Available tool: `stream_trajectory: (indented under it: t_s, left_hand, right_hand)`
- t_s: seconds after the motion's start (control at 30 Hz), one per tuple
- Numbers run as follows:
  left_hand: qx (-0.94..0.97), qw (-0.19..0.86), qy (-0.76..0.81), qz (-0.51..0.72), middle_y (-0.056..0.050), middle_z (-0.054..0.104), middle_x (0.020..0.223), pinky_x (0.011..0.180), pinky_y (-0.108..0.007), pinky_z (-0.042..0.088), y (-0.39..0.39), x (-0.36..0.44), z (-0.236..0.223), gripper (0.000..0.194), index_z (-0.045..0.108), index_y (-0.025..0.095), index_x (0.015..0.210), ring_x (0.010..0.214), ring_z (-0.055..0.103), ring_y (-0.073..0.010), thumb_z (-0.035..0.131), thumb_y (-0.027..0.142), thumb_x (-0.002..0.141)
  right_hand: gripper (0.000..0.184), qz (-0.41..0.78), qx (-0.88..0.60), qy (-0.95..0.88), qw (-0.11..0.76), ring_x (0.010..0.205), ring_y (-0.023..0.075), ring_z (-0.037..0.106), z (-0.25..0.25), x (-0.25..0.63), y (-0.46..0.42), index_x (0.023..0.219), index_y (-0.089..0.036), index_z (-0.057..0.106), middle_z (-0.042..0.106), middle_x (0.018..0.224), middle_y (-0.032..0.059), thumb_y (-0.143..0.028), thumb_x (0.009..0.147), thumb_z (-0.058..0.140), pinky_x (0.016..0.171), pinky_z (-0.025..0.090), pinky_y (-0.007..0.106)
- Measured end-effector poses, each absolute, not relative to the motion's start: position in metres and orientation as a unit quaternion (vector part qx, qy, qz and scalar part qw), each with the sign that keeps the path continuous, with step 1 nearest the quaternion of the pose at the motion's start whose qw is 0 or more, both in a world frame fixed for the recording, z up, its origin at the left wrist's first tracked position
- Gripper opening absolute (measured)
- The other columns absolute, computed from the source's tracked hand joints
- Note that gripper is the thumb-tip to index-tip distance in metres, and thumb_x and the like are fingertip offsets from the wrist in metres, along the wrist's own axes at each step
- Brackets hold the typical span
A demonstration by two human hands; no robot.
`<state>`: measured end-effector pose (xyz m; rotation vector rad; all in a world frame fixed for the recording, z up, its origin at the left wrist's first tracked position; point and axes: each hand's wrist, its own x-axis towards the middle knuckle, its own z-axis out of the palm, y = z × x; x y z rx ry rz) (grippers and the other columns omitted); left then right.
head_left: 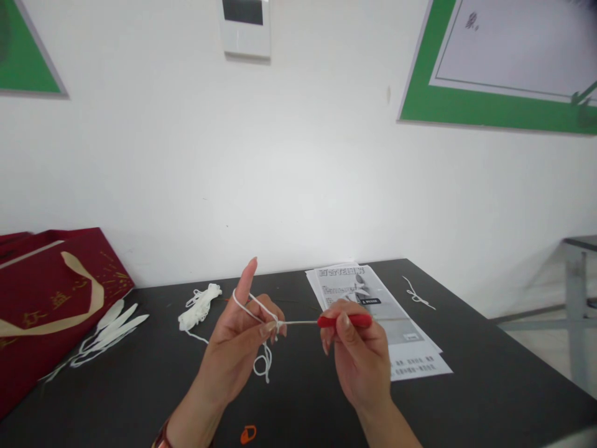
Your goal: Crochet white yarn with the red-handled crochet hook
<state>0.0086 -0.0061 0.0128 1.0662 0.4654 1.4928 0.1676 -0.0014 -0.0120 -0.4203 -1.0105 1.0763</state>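
My left hand [242, 333] pinches white yarn [262, 367] between thumb and fingers, with its index finger raised and a strand looped round it. A loose tail of the yarn hangs below the pinch. My right hand [357, 348] grips the red handle of a crochet hook [347, 320]. The hook's thin metal shaft points left and its tip meets the yarn at my left fingertips; the exact stitch is too small to make out. Behind my left hand lies a bundle of white yarn [200, 308], with a strand running toward that hand.
Printed sheets [405, 336] lie under and behind my right hand. An orange stitch marker [248, 434] is near the front. White leaf-shaped pieces [114, 330] lie beside a dark red gift bag [56, 292] at left. A short knotted cord [417, 295] rests at right. A white wall stands behind the table.
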Motion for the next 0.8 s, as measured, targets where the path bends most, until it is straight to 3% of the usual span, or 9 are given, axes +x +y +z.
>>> stream_trajectory:
  t_s: [0.17, 0.43, 0.63, 0.8]
  left_hand:
    - [0.480, 0.524, 0.239, 0.662, 0.001, 0.062, 0.069, 0.067, -0.029, 0.042, -0.003, 0.010, 0.009, 0.076, 0.029, 0.036, 0.145, 0.075, 0.057, -0.0172, 0.062, 0.012, 0.081]
    - [0.481, 0.493, 0.265, 0.675, 0.002, 0.065, 0.075, 0.070, -0.027, 0.045, -0.007, 0.014, 0.006, 0.075, 0.032, 0.040, 0.143, 0.071, 0.055, -0.0131, 0.064, 0.013, 0.080]
    - [0.477, 0.468, 0.287, 0.686, 0.002, 0.061, 0.075, 0.068, -0.023, 0.045, -0.008, 0.012, 0.010, 0.062, 0.047, 0.037, 0.135, 0.071, 0.053, -0.0111, 0.065, 0.015, 0.080]
    - [0.568, 0.380, 0.321, 0.656, 0.003, 0.064, 0.076, 0.065, -0.026, 0.045, -0.008, 0.007, 0.006, 0.061, 0.043, 0.040, 0.137, 0.070, 0.056, -0.0129, 0.061, 0.015, 0.084]
  right_hand:
    - [0.019, 0.269, -0.226, -0.610, 0.710, 0.065, 0.0167, 0.056, -0.018, 0.172, -0.013, 0.098, -0.025, 0.070, 0.063, 0.075, 0.0048, -0.016, 0.087, 0.056, 0.055, 0.043, 0.031]
    - [0.054, -0.048, -0.217, -0.793, 0.567, 0.075, 0.0207, 0.065, -0.025, 0.175, -0.021, 0.130, -0.022, 0.053, 0.072, 0.088, 0.0081, -0.006, 0.079, 0.064, 0.066, 0.055, 0.034]
    - [0.049, -0.141, -0.221, -0.802, 0.537, 0.076, 0.0200, 0.066, -0.031, 0.173, -0.019, 0.126, -0.024, 0.057, 0.072, 0.087, 0.0061, -0.009, 0.080, 0.065, 0.076, 0.057, 0.035]
    - [0.048, -0.138, -0.232, -0.802, 0.533, 0.075, 0.0198, 0.066, -0.030, 0.173, -0.019, 0.125, -0.026, 0.057, 0.072, 0.087, 0.0058, -0.007, 0.081, 0.062, 0.073, 0.057, 0.035]
